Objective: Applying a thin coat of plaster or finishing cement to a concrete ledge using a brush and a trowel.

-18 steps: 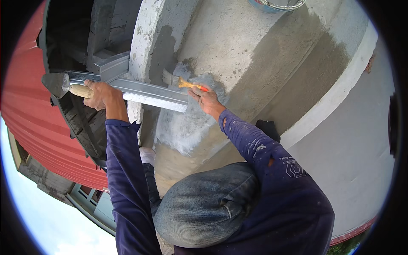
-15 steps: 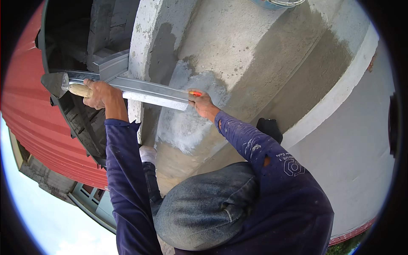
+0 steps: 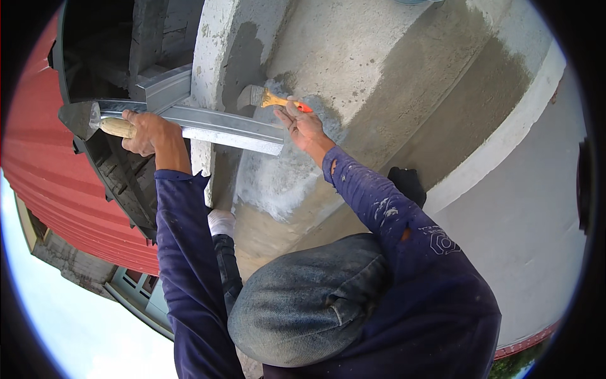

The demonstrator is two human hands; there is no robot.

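Two hands work on the wall [image 3: 404,82]. Right hand [image 3: 305,126] fingers grip a brush [image 3: 262,98] touching wet grey plaster [image 3: 278,177]. Left hand [image 3: 146,131] fingers grip a trowel [image 3: 85,118] beside a metal bar [image 3: 221,126]. One patch looks done; much wall looks left.

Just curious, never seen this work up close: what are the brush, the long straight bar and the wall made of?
Brush: apparently pale wood with an orange handle tip and grey-coated bristles. Long bar: probably metal, silvery and shiny with folded edges. Wall: looks like cement render, rough, matte grey, darker where seemingly damp.
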